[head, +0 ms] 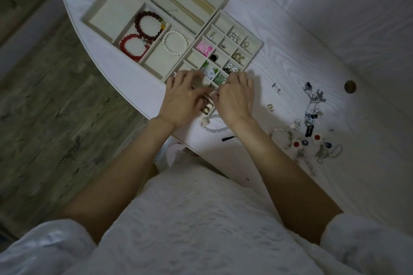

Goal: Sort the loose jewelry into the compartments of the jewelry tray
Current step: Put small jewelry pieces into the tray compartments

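Grip: left hand [182,99] and right hand [234,98] meet over the jewelry tray's [257,50] near compartments, fingers curled, hold unclear | likely seating a small piece | loose jewelry [312,123] waits on the counter [312,29], right.
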A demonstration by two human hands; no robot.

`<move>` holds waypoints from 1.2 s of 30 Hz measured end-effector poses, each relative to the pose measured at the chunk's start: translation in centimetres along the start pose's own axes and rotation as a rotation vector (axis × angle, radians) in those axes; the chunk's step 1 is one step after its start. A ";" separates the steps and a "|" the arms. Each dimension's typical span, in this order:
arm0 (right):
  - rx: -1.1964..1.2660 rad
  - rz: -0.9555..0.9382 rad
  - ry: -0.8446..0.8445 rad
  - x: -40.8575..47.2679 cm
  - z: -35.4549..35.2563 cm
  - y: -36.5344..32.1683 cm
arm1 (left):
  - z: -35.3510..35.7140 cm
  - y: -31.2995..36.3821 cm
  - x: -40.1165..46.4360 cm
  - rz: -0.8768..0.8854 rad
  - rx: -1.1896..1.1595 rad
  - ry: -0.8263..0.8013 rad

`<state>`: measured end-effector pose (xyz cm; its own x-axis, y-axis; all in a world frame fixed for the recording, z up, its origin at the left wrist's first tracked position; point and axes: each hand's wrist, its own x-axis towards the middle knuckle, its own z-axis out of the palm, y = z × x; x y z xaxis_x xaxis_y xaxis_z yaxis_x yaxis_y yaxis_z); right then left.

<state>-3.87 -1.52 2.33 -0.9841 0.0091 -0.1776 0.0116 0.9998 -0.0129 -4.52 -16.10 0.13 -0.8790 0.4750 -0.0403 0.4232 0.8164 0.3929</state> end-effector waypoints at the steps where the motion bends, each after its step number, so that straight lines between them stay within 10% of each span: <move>1: 0.005 0.023 -0.004 -0.1 0.1 0.0 | -0.1 0.0 0.1 0.007 -0.004 -0.003; 36: -0.024 0.090 0.052 0.1 0.3 -0.7 | -0.5 -0.5 0.4 0.144 0.176 0.027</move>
<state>-3.93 -2.21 1.98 -0.9871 0.0988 -0.1261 0.0965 0.9950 0.0243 -5.22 -16.49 0.35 -0.8113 0.5839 0.0298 0.5745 0.7867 0.2260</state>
